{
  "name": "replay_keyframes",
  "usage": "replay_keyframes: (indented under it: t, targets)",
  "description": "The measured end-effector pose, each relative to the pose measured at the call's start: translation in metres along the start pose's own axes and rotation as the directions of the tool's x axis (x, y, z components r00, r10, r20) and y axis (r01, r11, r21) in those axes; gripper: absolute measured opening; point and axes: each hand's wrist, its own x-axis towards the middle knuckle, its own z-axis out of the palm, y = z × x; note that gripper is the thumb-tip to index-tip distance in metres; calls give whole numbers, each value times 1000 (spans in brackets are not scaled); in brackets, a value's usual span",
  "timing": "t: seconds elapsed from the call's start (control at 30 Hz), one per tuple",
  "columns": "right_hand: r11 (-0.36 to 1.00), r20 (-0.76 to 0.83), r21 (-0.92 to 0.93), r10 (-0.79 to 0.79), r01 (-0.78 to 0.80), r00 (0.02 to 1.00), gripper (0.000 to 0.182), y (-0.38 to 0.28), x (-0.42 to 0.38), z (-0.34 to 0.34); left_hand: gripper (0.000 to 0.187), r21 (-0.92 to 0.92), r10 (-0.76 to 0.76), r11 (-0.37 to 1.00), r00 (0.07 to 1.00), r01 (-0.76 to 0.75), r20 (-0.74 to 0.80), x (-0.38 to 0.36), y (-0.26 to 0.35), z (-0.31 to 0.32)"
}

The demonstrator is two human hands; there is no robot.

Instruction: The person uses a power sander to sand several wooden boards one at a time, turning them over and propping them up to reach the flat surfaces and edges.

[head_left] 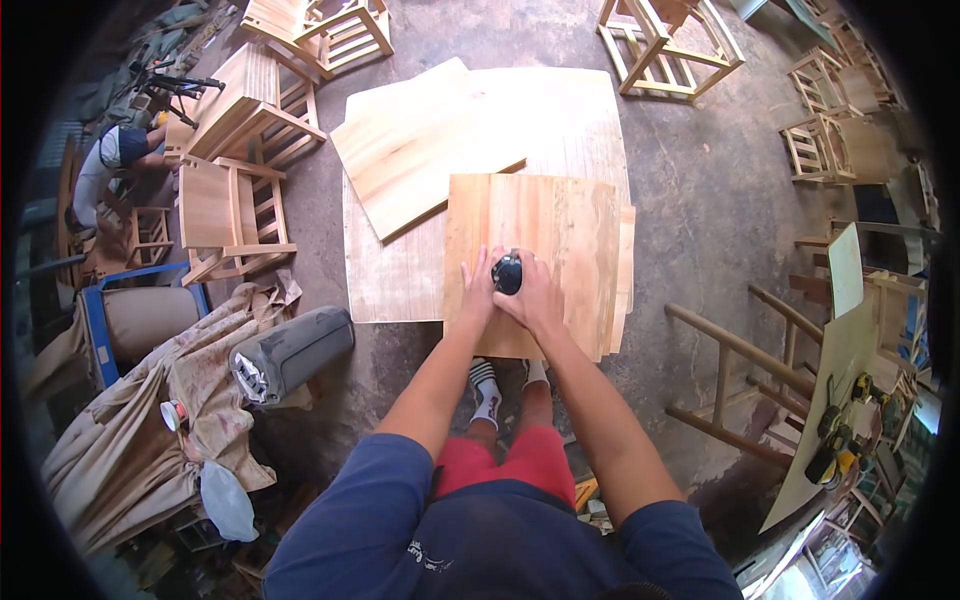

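Note:
Both of my hands are closed around a small dark, round-topped tool [507, 273] on a light wooden panel [520, 215]. My left hand [478, 287] grips its left side and my right hand [537, 292] its right side. The tool's underside is hidden. Beneath the panel are more boards, their edges showing at the right. A second wooden panel [400, 155] lies tilted behind it, on a large pale tabletop [385, 285].
Wooden chairs [208, 205] stand at the left, near a bent-over person [100, 165]. A grey padded cylinder [300, 350] and a draped cloth [130, 430] are at lower left. At right are a wooden frame [725, 360] and a board holding yellow-black tools [835, 440].

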Motion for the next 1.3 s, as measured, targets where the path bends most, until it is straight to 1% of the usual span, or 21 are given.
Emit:
replay_keyframes:
  t: [0.03,0.13,0.17,0.27,0.3,0.33,0.4,0.43,0.5,0.53,0.63,0.7,0.8,0.83,0.9,1.0,1.07,1.17,1.2,1.27,1.3]
  targets:
    - [999,27,7,34,-35,999,77,-2,-14,1,70,-6,10,1000,1000,-10,-18,-14,-7,7]
    - [999,21,-43,33,-32,999,78,-1,-56,12,71,64,60,996,998,-60,-2,-53,-28,22]
    - [999,5,-31,10,-10,1000,79,1,-70,17,80,8,19,1000,1000,-19,24,-67,-30,25]
    - [999,-19,-26,-24,24,1000,81,5,-109,29,92,94,36,995,999,-38,29,-114,-12,13]
    - [1000,19,-12,14,-14,1000,83,4,-120,30,99,66,17,998,999,-19,38,-125,-18,18]
    - [1000,26,-13,18,-18,999,84,4,-129,32,98,62,6,998,999,-10,54,-134,-19,21]
    - [999,43,-19,31,-30,999,85,7,-144,36,100,68,-5,998,997,-1,81,-147,-22,24]
    - [999,35,-37,-4,5,999,88,10,-146,39,101,85,-15,996,996,7,92,-148,-19,21]
    - [999,55,-43,-2,4,998,87,11,-146,40,102,117,-49,993,991,35,121,-153,-17,17]
    - [999,67,-44,1,2,998,87,9,-142,39,103,107,-62,993,993,51,100,-149,-17,17]
    - [998,137,-58,38,-30,990,86,3,-111,31,104,83,-79,994,995,75,54,-127,-12,15]
    - [999,118,-34,14,-10,993,85,0,-83,25,101,65,-77,995,996,75,34,-102,-9,12]
    - [999,106,-38,-3,7,994,83,-5,-35,9,96,74,-85,993,996,87,-31,-45,-33,39]
    - [999,108,-50,3,2,994,83,-6,-18,3,89,104,-79,991,996,84,-49,-31,-23,34]
    - [997,136,-78,31,-21,990,82,-12,14,-12,86,89,-95,991,994,99,-56,1,-12,27]
    - [997,146,-76,31,-20,989,82,-16,58,-25,84,50,-120,991,992,122,-47,47,7,10]
    - [994,139,-104,45,-30,989,78,-27,85,-36,85,27,-123,992,991,125,-57,74,7,5]
    - [992,122,-125,40,-24,992,75,-32,123,-43,84,77,-98,992,991,105,-89,117,-7,15]
    - [991,113,-131,37,-22,993,74,-31,135,-46,83,75,-116,990,990,122,-86,128,-4,13]
    - [991,144,-132,45,-26,989,76,-35,155,-57,83,69,-146,986,986,151,-77,148,9,5]
    - [992,138,-128,32,-14,990,76,-34,164,-60,83,48,-124,990,986,130,-112,153,11,4]
